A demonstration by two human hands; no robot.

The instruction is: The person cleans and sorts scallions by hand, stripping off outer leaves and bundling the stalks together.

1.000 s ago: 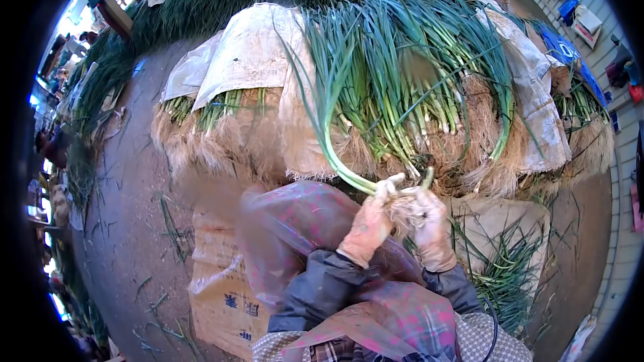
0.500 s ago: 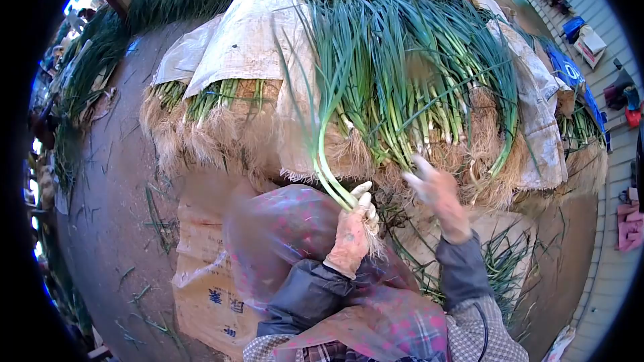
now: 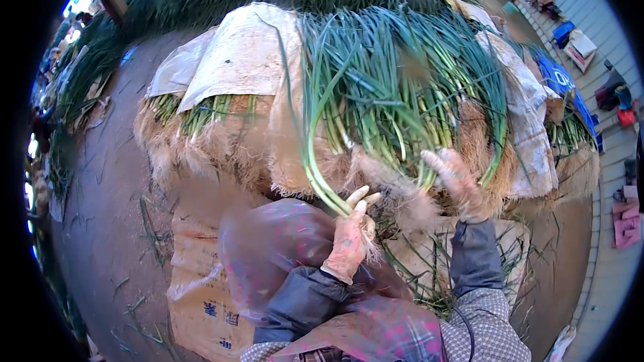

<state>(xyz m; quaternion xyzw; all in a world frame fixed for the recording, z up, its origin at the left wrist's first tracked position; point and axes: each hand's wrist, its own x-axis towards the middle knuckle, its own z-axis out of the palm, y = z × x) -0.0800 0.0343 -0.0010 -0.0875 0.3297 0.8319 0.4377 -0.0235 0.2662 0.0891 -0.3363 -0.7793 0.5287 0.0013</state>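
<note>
Just before the scallion pile (image 3: 396, 60), the left hand (image 3: 347, 245) is closed round scallions (image 3: 314, 167) near their roots — their stems curve up to the pile. The right hand (image 3: 459, 184) is at the pile's root ends — whether gripping, I cannot tell.

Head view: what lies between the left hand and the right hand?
In the head view, a blurred tangle of tan green-onion roots lies between the left hand and the right hand.
</note>
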